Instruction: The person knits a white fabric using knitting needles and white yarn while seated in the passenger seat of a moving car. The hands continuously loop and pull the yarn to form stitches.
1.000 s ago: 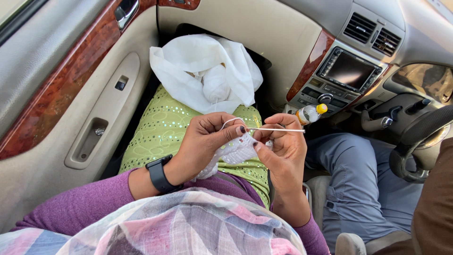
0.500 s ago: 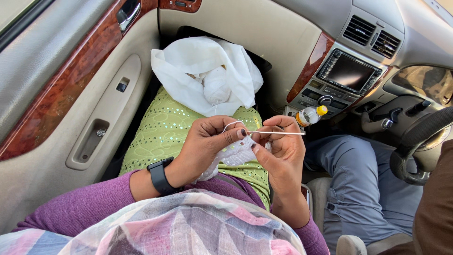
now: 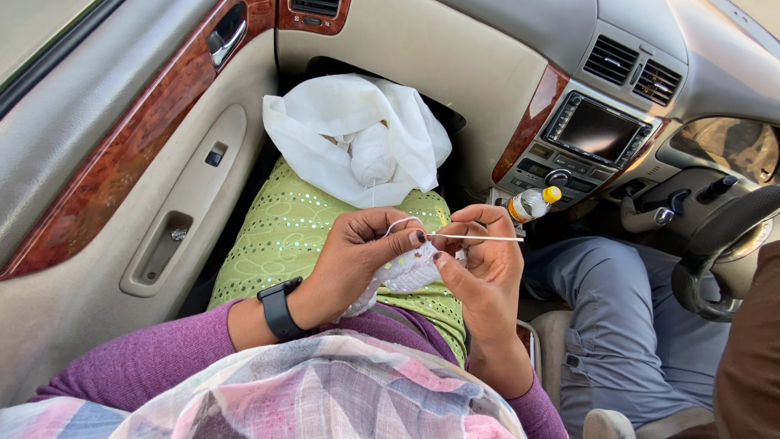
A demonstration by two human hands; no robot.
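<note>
Beige car trim and a wood-grain door panel (image 3: pixel 122 175) frame my view from the passenger seat, with a dashboard screen (image 3: pixel 595 130) ahead and another person's grey-trousered leg (image 3: pixel 626 317) beside me. On my lap, over sequinned green fabric (image 3: pixel 292 236), sits a crumpled white plastic bag (image 3: pixel 349 138) with a ball of white yarn inside.

My left hand (image 3: pixel 357 256) pinches a small white crocheted piece (image 3: pixel 406 272) between thumb and fingers, a strand of white yarn (image 3: pixel 402 221) looped over the forefinger. My right hand (image 3: pixel 483 260) is closed around a thin pale metal crochet hook (image 3: pixel 479 237), held level, its tip meeting the work at my left fingertips. Both hands are grasping, neither slack. The piece lies between the two hands, just above my lap.

I judge the crocheted piece to be light, soft and floppy, so it wants holding close to the working edge. The hook looks stiff and smooth, likely slippery, best gripped mid-shaft. A small clear bottle with a yellow cap (image 3: pixel 532 203) stands near the console, beyond my right hand.
</note>
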